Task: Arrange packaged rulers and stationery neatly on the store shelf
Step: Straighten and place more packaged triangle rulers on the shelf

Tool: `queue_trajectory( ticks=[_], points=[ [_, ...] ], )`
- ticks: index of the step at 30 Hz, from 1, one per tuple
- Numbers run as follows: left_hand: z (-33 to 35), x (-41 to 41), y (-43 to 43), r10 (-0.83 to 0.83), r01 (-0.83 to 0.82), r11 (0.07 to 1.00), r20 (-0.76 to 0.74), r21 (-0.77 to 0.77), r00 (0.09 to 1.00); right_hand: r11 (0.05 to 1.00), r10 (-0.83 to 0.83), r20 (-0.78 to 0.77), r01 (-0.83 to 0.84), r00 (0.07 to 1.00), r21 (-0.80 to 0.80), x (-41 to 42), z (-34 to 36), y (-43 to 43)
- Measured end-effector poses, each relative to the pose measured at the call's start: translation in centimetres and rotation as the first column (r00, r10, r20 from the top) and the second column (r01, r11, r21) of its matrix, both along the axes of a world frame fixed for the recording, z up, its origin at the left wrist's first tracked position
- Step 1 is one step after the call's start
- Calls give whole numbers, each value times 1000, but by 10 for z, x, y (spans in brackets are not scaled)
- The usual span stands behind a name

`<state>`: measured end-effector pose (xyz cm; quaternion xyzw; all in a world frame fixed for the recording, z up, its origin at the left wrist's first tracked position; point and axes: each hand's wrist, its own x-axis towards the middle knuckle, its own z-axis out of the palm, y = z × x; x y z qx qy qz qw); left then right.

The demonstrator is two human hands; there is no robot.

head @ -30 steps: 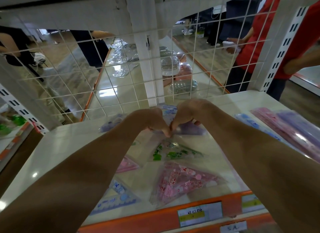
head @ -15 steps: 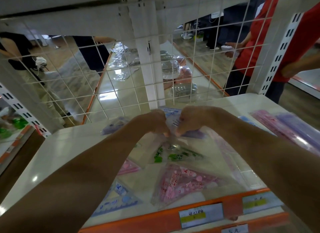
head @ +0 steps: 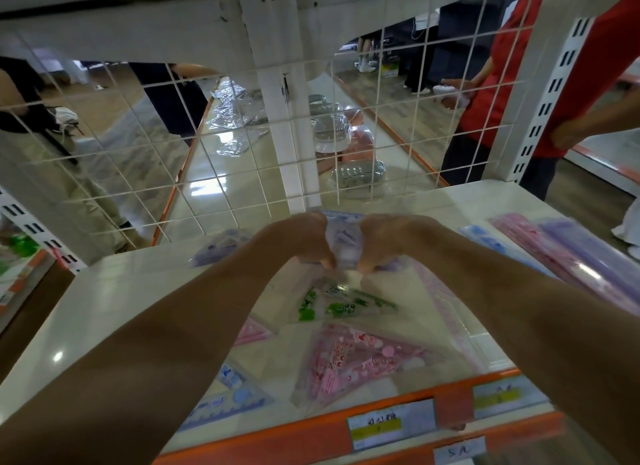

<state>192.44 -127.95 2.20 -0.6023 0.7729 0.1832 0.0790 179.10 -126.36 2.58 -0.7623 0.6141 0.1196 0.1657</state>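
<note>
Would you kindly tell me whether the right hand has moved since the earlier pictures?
Yes, slightly. Judged against the green-printed packet, the right hand has shifted rightward, away from the left hand; the clear packet they grip now shows between them.

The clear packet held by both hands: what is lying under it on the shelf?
Below the clear packet, pinched by the left hand and right hand, a green-printed packet lies on the shelf. The hands cover whatever lies directly beneath.

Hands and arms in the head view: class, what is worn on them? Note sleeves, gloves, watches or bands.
Nothing is worn. The left hand and right hand are ungloved; both forearms are bare to the frame edge, with no sleeve, watch or band in sight.
</note>
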Motion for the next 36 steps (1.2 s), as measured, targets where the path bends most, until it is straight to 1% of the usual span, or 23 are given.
queue_trajectory(
  ticks=[3,8,11,16,20,23,26,30,34,36],
  points=[
    [-3,3,0,34,-33,999,-30,15,999,999,-21,30,20,999,44,-1,2,0],
    [-4,4,-1,69,-66,997,-49,49,996,998,-42,9,42,999,42,0,0,-1],
    [-3,3,-1,81,-77,995,-57,67,995,997,-48,36,46,998,59,-2,-1,-1],
    [0,-1,0,103,-99,991,-50,88,993,999,-34,11,34,999,34,2,0,2],
    [3,-5,1,66,-60,992,-57,109,996,998,12,-60,-16,998,-61,8,4,9],
    [11,-6,3,83,-70,990,-106,125,991,990,31,-51,-38,998,-132,11,5,14],
    [12,-4,2,98,-77,988,-158,134,982,987,21,-52,-29,998,-156,13,3,15],
    [7,5,-3,190,-160,974,-196,159,962,989,-19,-29,15,999,-147,14,4,17],
    [3,11,-7,276,-202,946,-301,256,913,991,-58,-6,57,998,-120,15,1,19],
    [2,14,-8,307,-212,930,-320,299,896,993,-56,-16,54,998,-108,15,3,20]
  ],
)
